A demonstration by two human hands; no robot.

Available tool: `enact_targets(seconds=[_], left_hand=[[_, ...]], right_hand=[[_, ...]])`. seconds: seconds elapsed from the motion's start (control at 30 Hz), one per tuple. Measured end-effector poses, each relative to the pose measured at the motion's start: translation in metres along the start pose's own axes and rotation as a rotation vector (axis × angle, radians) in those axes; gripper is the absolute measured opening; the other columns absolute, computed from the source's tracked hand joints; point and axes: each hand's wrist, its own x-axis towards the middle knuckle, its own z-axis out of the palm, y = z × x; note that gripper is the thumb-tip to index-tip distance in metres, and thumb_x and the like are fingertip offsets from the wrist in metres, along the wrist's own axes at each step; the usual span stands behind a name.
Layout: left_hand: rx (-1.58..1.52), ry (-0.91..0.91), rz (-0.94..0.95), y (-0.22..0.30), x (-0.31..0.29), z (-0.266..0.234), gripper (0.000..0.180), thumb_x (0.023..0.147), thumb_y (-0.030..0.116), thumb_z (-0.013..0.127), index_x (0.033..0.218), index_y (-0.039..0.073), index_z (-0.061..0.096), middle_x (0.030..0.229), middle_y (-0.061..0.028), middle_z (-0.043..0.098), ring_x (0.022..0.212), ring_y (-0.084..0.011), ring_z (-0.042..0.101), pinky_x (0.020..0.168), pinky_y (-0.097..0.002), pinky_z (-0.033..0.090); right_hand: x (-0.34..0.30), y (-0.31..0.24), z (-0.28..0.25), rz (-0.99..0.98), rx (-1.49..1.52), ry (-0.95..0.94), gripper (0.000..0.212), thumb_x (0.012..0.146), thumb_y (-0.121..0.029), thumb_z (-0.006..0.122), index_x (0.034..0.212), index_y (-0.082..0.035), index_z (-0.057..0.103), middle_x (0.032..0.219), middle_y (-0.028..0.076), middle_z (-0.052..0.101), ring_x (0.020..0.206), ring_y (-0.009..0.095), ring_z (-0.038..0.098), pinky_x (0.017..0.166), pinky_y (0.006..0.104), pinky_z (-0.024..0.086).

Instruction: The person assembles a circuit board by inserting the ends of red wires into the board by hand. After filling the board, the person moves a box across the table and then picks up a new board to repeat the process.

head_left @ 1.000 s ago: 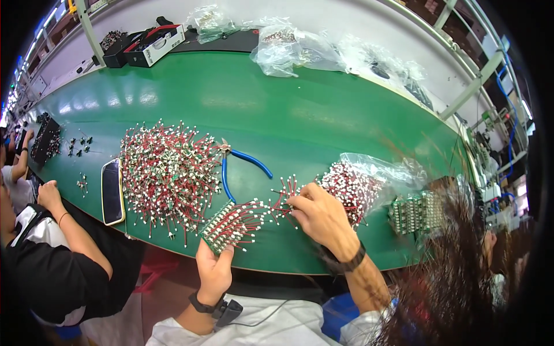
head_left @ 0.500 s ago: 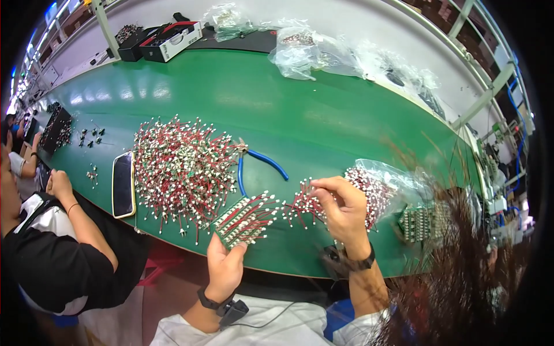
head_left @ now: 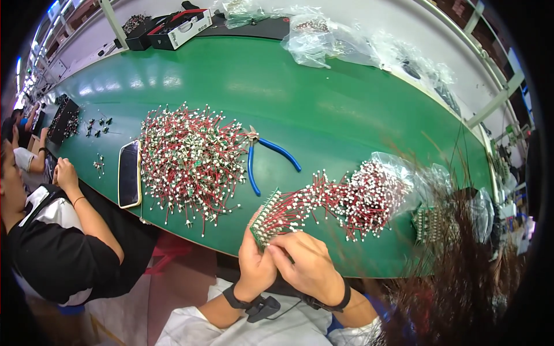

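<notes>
My left hand (head_left: pixel 257 266) is closed on the edge of a green circuit board panel (head_left: pixel 265 224), held tilted above the near table edge. Rows of white connectors line the panel, and red wires with white ends fan out from it to the right. At the panel's lower end my right hand (head_left: pixel 309 266) has its thumb and fingers pinched together; what lies between the fingertips is hidden. Beyond the panel's right side is a heap of red wire leads with white plugs (head_left: pixel 372 199), partly spilling from a clear plastic bag (head_left: pixel 407 179).
Left of my hands lies a large pile of small wired boards (head_left: pixel 190 167), between a phone (head_left: pixel 129 173) and blue-handled cutting pliers (head_left: pixel 253 164). More board panels (head_left: pixel 430 225) lie at the right. A co-worker (head_left: pixel 69 230) sits at the left; plastic bags (head_left: pixel 323 40) line the back.
My right hand has come left and down from the wire heap to the panel. The panel has turned steeper in my left hand, which has shifted slightly right. The view has shifted a little.
</notes>
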Motion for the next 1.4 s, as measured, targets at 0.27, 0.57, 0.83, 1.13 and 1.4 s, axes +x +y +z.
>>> enact_targets(seconds=[0.27,0.57,0.83,1.13,1.4], left_hand=[[0.176,-0.046,0.100,0.004,-0.006,0.006,0.062,0.099,0.002,0.054,0.153,-0.003,0.025,0.133,-0.0188,0.059,0.112,-0.0226,0.064,0.091,-0.0337,0.056],[0.610,-0.106,0.292,0.005,-0.004,0.002,0.062,0.095,0.002,0.059,0.150,-0.005,0.033,0.136,-0.0200,0.059,0.111,-0.0226,0.066,0.087,-0.0334,0.057],[0.616,-0.076,0.301,-0.007,-0.005,-0.003,0.065,0.091,0.005,0.063,0.149,-0.005,0.035,0.149,-0.0243,0.048,0.118,-0.0294,0.065,0.094,-0.0356,0.054],[0.530,-0.027,0.240,-0.015,-0.007,-0.006,0.061,0.090,0.003,0.061,0.146,-0.006,0.039,0.151,-0.0238,0.047,0.106,-0.0244,0.068,0.084,-0.0322,0.055],[0.559,-0.037,0.241,-0.010,-0.010,-0.008,0.061,0.089,0.002,0.058,0.147,-0.005,0.039,0.151,-0.0216,0.048,0.089,-0.0158,0.067,0.073,-0.0273,0.054]], right_hand=[[-0.004,0.004,0.007,0.028,-0.001,0.050,0.016,0.077,0.000,0.073,0.091,-0.003,0.067,0.079,0.009,0.067,0.067,0.025,0.064,0.061,0.0362,0.051],[-0.008,0.002,0.010,0.033,-0.030,0.147,0.014,0.074,0.001,0.073,0.086,-0.002,0.067,0.072,0.008,0.065,0.061,0.024,0.063,0.057,0.0348,0.051],[-0.013,-0.005,0.013,0.064,-0.096,0.148,0.014,0.072,0.002,0.073,0.082,-0.002,0.063,0.068,0.008,0.063,0.058,0.024,0.062,0.055,0.0340,0.050],[-0.018,-0.003,0.016,0.030,-0.097,0.154,0.014,0.073,0.003,0.073,0.079,-0.003,0.062,0.067,0.007,0.061,0.056,0.022,0.060,0.052,0.0337,0.049],[-0.020,-0.006,0.023,0.080,-0.040,0.216,0.011,0.074,0.003,0.073,0.077,-0.002,0.063,0.067,0.006,0.060,0.055,0.021,0.059,0.051,0.0323,0.048]])
